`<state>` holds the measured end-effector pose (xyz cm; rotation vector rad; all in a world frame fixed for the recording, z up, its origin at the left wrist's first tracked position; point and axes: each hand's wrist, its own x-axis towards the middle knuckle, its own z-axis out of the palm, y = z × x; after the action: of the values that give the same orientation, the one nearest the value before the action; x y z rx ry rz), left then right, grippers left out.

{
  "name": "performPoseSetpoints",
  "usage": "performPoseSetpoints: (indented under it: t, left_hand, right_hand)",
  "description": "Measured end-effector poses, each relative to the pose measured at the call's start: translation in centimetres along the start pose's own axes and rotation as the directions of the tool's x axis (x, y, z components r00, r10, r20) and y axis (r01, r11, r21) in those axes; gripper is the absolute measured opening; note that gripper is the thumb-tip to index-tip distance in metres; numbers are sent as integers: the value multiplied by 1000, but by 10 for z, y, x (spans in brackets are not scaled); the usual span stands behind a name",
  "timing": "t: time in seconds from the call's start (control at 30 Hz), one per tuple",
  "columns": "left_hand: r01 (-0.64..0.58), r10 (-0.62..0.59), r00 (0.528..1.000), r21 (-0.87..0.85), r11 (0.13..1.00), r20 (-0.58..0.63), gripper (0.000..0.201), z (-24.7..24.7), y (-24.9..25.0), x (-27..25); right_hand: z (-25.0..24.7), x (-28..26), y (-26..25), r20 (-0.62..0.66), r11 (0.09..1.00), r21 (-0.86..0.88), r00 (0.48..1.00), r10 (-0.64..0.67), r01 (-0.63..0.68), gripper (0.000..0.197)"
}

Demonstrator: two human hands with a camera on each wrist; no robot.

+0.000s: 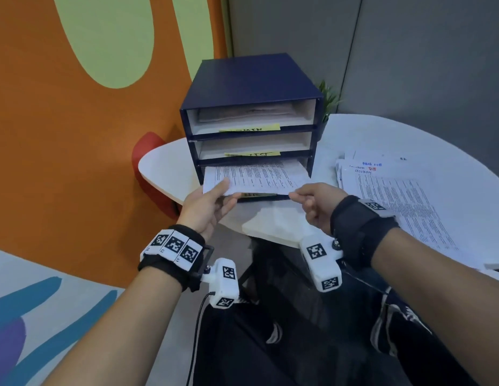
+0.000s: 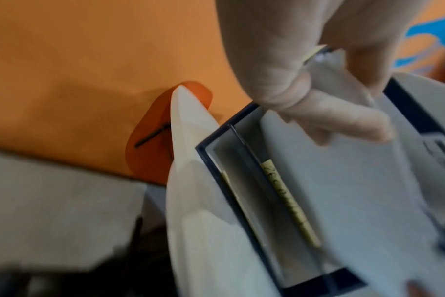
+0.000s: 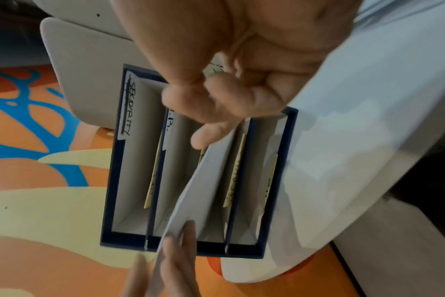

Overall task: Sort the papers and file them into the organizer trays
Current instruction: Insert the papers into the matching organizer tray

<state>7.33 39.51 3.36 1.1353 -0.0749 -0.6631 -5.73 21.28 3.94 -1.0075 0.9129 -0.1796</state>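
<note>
A navy organizer (image 1: 251, 82) with several stacked trays stands on the white table (image 1: 382, 135). A printed sheet of paper (image 1: 256, 176) lies partly inside the third tray from the top, its near edge sticking out. My left hand (image 1: 224, 192) pinches the sheet's near left corner, thumb on top. My right hand (image 1: 294, 196) pinches the near right corner. In the left wrist view the thumb (image 2: 343, 124) presses on the sheet (image 2: 356, 191). The right wrist view has my right hand (image 3: 216, 112) holding the sheet (image 3: 211, 170) edge-on at the organizer (image 3: 114, 180). The top tray holds papers.
A loose stack of printed papers (image 1: 396, 196) lies on the table to the right of the organizer. Yellow labels (image 1: 254, 129) hang on the tray fronts. A small green plant (image 1: 329, 98) stands behind the organizer. An orange wall is close on the left.
</note>
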Motion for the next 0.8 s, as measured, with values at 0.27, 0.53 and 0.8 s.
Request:
performPoseSetpoints:
  t: [0.27, 0.53, 0.8]
  left_hand:
    - [-6, 19, 999, -343, 939, 34, 42, -10, 9, 23]
    - [-60, 27, 996, 456, 888, 80, 61, 15, -13, 21]
    - [-169, 51, 983, 768, 618, 175, 77, 10, -30, 31]
  right_hand:
    - [40, 48, 0, 63, 920, 319, 964, -260, 228, 51]
    - [21, 57, 20, 203, 299, -871, 841, -502, 389, 61]
    - [36, 68, 26, 390, -194, -920, 851, -353, 341, 75]
